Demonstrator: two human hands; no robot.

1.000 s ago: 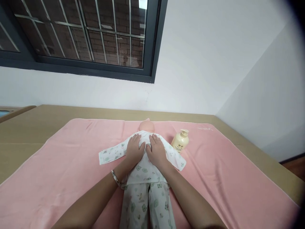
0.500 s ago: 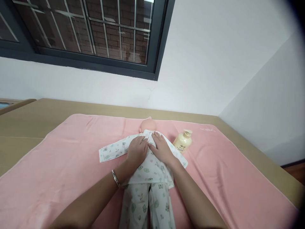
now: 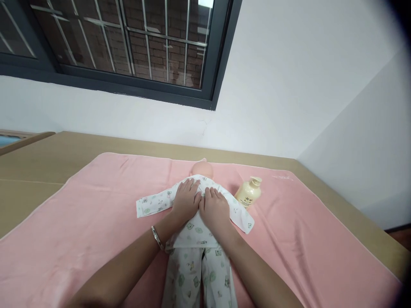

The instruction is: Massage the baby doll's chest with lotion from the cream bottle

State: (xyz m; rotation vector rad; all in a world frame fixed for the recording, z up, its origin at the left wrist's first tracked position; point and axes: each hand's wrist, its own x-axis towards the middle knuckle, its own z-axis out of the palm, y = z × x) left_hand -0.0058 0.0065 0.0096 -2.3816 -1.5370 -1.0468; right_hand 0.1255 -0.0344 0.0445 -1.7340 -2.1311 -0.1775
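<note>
A baby doll [image 3: 201, 169] lies on a pink sheet with its head away from me. It wears a white printed top [image 3: 196, 234] and matching trousers [image 3: 185, 278], and its sleeves spread to both sides. My left hand [image 3: 186, 198] lies flat on the left of the upper torso, fingers stretched toward the collar. Beside it, my right hand [image 3: 215, 211] rests on the right of the torso, a little lower, with fingers extended and close together. The thumbs meet or nearly meet in the middle. Neither hand grips anything.
The pink sheet [image 3: 282, 239] covers much of a wooden surface [image 3: 35, 167]. By the doll's right-side sleeve stands a cream pump bottle [image 3: 248, 193], slightly tilted in view. Behind rise a white wall [image 3: 266, 77] and a dark-framed window [image 3: 213, 72] with bars.
My right hand has slid down the doll's torso toward me, away from the collar. My left hand has edged slightly up. The camera view has shifted a little.
</note>
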